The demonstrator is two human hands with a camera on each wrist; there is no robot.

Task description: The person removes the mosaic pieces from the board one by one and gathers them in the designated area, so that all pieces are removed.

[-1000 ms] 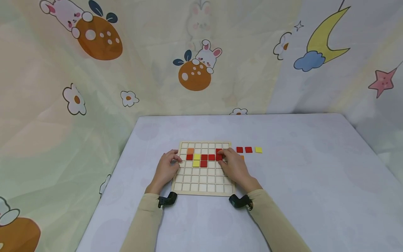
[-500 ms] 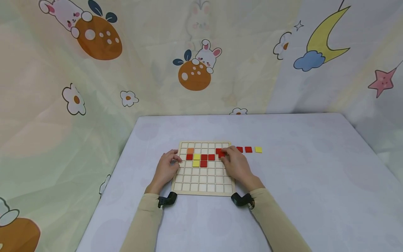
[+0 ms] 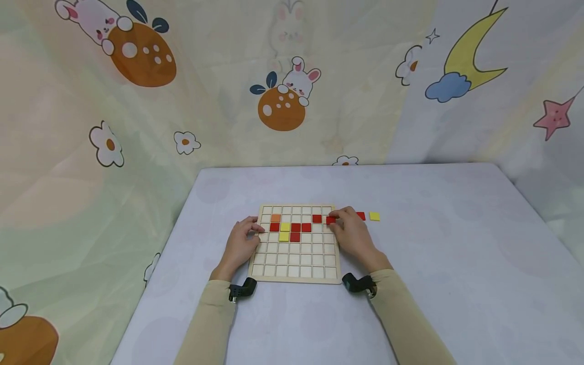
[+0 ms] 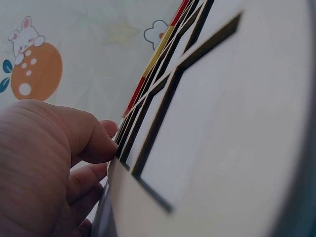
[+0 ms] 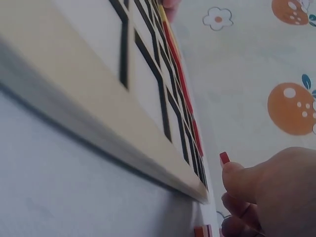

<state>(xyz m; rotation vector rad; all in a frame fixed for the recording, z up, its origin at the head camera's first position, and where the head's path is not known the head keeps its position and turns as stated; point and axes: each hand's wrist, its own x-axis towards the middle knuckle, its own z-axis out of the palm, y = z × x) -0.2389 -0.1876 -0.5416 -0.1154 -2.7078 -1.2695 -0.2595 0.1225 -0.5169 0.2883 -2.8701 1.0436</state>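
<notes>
A wooden grid board [image 3: 301, 272] lies on the table in front of me. My left hand [image 3: 239, 243] holds its left edge, and the left wrist view shows the thumb [image 4: 96, 143] touching the rim. Between thumb and fingers my right hand [image 3: 358, 238] pinches a small red square tile [image 3: 330, 220], tilted and apart from the board in the right wrist view. Several tiles sit in the grid's upper rows: an orange tile [image 3: 276, 218], yellow tiles [image 3: 285, 227] and red tiles [image 3: 295, 236], with a lone red tile [image 3: 317, 218] toward the right.
Right of the board, a loose red tile [image 3: 361, 216] partly shows behind the right hand, and a yellow tile [image 3: 374, 216] lies beside it. The pale tablecloth [image 3: 447, 263] stretches to the right. A printed cloth backdrop [image 3: 219, 101] hangs behind the table.
My right hand has taken the red tile out of the grid and moved right with it, to the board's right edge. The left hand has stayed in place.
</notes>
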